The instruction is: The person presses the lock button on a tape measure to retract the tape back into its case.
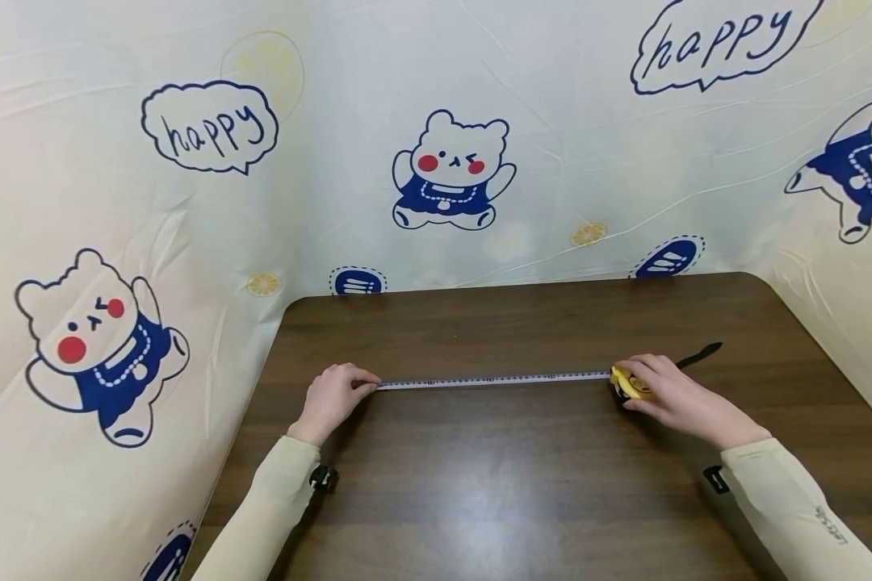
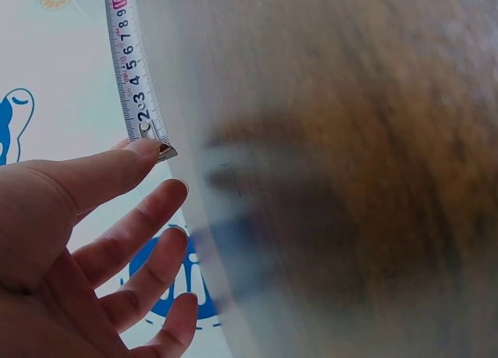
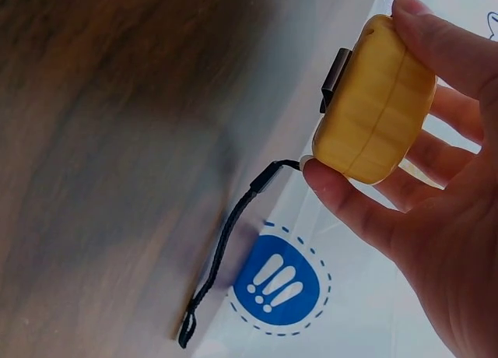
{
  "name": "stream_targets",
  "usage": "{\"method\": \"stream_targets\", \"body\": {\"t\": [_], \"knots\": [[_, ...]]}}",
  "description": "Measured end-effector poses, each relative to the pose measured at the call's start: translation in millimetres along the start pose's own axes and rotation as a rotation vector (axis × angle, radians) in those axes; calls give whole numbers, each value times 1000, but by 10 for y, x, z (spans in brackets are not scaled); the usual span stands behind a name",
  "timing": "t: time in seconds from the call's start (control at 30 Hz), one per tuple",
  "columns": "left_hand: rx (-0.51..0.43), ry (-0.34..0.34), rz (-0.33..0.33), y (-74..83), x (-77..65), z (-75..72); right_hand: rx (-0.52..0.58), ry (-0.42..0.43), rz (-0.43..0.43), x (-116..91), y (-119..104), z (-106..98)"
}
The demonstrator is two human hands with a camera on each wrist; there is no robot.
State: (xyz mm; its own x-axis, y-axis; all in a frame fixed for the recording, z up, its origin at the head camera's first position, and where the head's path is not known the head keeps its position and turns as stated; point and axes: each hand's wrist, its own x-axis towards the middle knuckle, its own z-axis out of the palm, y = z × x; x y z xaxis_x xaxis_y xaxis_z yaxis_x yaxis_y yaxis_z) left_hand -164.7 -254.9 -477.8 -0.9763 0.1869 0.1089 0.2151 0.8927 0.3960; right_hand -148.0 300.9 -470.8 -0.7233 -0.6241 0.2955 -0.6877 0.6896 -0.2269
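Observation:
A white measuring tape blade (image 1: 494,379) lies stretched across the dark wooden table (image 1: 523,484). My left hand (image 1: 332,397) pins the blade's metal end hook (image 2: 165,150) with its index fingertip and thumb; the blade (image 2: 131,62) shows numbers running away from the fingers. My right hand (image 1: 668,395) grips the yellow tape case (image 1: 630,386) at the blade's other end. In the right wrist view the yellow case (image 3: 375,101) sits between thumb and fingers, and its black wrist strap (image 3: 226,249) trails onto the table.
A cream cloth with bear and "happy" prints (image 1: 450,169) walls the table at the back and both sides. The black strap (image 1: 700,355) lies behind my right hand. Bare wood fills the near part of the table.

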Motion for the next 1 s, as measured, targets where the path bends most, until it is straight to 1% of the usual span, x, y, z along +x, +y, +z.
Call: {"method": "stream_targets", "body": {"t": [0.13, 0.33, 0.43, 0.6, 0.77, 1.0], "knots": [[-3, -1, 2, 11, -5, 4, 1, -1, 5, 0, -18, 3], [-9, 0, 2, 7, -7, 20, -6, 8, -17, 10, -25, 9], [-10, 0, 2, 11, -5, 24, -5, 6, -14, 16, -32, 9], [-6, -7, 4, 25, -1, 29, 3, -3, -7, 26, -47, 7], [-2, -7, 12, 54, -1, 37, 3, 4, -21, 33, -53, 27], [-7, -5, 23, 86, 7, 48, 3, 3, -7, 39, -74, 43]]}}
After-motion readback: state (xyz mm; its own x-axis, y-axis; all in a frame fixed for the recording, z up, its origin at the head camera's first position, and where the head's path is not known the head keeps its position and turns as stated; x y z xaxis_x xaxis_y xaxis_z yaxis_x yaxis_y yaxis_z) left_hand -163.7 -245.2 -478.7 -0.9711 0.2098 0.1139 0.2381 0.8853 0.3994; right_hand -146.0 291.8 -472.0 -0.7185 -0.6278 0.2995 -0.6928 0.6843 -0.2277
